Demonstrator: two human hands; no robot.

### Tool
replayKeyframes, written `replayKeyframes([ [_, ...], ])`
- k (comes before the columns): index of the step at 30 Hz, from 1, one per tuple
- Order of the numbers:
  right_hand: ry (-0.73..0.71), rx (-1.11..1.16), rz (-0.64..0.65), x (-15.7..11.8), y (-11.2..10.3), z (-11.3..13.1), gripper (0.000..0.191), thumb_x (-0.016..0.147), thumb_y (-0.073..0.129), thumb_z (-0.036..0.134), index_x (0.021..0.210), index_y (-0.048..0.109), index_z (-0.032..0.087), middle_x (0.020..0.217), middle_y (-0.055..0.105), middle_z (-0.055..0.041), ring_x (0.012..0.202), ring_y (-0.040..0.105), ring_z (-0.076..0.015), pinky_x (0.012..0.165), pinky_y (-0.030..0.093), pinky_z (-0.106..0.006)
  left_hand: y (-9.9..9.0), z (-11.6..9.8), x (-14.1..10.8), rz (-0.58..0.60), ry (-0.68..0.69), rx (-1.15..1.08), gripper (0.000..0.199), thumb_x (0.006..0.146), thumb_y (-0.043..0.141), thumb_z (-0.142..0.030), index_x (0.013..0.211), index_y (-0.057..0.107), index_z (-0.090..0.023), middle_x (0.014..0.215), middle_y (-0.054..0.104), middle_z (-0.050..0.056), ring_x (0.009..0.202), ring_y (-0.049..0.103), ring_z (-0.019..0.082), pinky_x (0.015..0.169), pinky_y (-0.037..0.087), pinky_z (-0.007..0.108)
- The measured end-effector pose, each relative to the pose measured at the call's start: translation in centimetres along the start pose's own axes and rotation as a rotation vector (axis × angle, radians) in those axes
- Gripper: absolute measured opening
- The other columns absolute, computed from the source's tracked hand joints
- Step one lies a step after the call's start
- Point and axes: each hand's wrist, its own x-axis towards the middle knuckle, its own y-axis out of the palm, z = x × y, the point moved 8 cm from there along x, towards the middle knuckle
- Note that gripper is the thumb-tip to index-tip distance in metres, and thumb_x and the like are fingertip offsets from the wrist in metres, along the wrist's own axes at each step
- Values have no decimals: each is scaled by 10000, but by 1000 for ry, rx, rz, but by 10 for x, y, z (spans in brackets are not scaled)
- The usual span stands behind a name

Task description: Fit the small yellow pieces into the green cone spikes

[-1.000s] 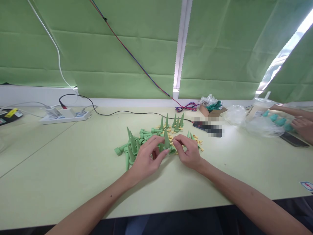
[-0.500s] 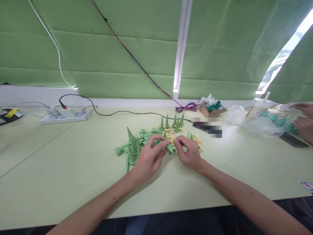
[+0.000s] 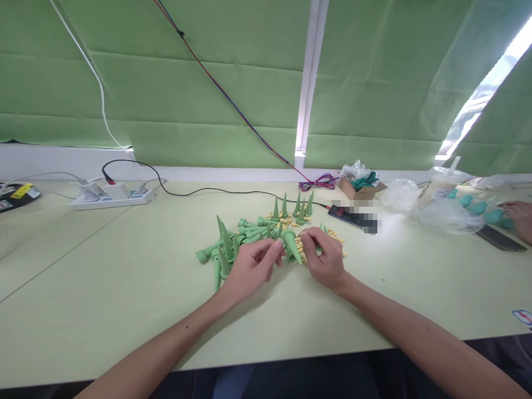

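One pale-green, tapered cone with a wide round collar, apparently of moulded plastic (image 3: 293,246), is noted between the two hands, at the near edge of a loose heap of green tubular plastic pieces (image 3: 249,230) on the pale counter (image 3: 374,299). It is tilted, collar uppermost, with its narrow tip directed down and toward the right hand (image 3: 325,260). Its surface is matt and evenly coloured; no print or crack can be made out at this range. The left hand (image 3: 251,267) is curled, with thumb and forefinger drawn near each other beside the collar; whether the collar is actually pinched cannot be determined. On the right hand, thumb and forefinger are brought together just beside the cone; whether anything small is nipped between them is hidden. Small yellow plastic pieces (image 3: 334,235) are scattered behind and beside that hand, and similar green cones (image 3: 310,205) are stood upright beyond the heap. Handling, as judged: light, stiff and not easily broken, though the fine tip might be bent if pressed hard. The smooth taper would probably be slippery, fingers being led toward the point, so a better hold should be had on the collar, with opposed fingertips across its rim.
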Motion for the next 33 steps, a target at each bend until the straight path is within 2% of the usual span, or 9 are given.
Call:
replayKeyframes([
  [3, -27, 34, 30, 0, 3, 2, 180, 955, 464, 170, 806, 563, 195, 670, 592, -12, 561, 514, -118, 538, 425, -238, 7, 5, 1, 106, -69, -101, 513, 976, 369, -540, 720, 591, -155, 468, 503, -31, 398, 465, 91, 448, 368, 217],
  [5, -34, 55, 65, 0, 5, 3, 182, 957, 459, 169, 809, 561, 196, 678, 597, -16, 573, 525, -121, 544, 433, -240, 9, 7, 1, 135, -85, -124, 532, 966, 374, -565, 701, 583, -153, 469, 506, -28, 394, 471, 93, 457, 382, 223],
  [17, -22, 56, 108, -1, 8, -2, 180, 965, 456, 189, 813, 552, 198, 694, 608, -18, 574, 519, -119, 546, 432, -240, 7, 10, 1, 113, -123, -55, 375, 907, 526, -526, 781, 579, -176, 477, 461, -62, 405, 435, 85, 432, 346, 200],
  [23, -6, 77, 121, 0, 8, -2, 159, 958, 458, 189, 831, 554, 198, 714, 607, -18, 589, 526, -120, 558, 438, -243, 5, 3, 1, 83, -14, 83, 342, 904, 537, -503, 838, 594, -172, 667, 551, -20, 476, 463, 83, 456, 355, 212],
  [33, -16, 86, 117, 1, 6, -1, 157, 952, 451, 169, 821, 532, 199, 671, 543, -4, 556, 470, -118, 533, 400, -242, 0, -3, 0, -42, 161, 282, 263, 890, 600, -443, 845, 538, -191, 732, 519, -33, 543, 441, 83, 512, 361, 221],
])
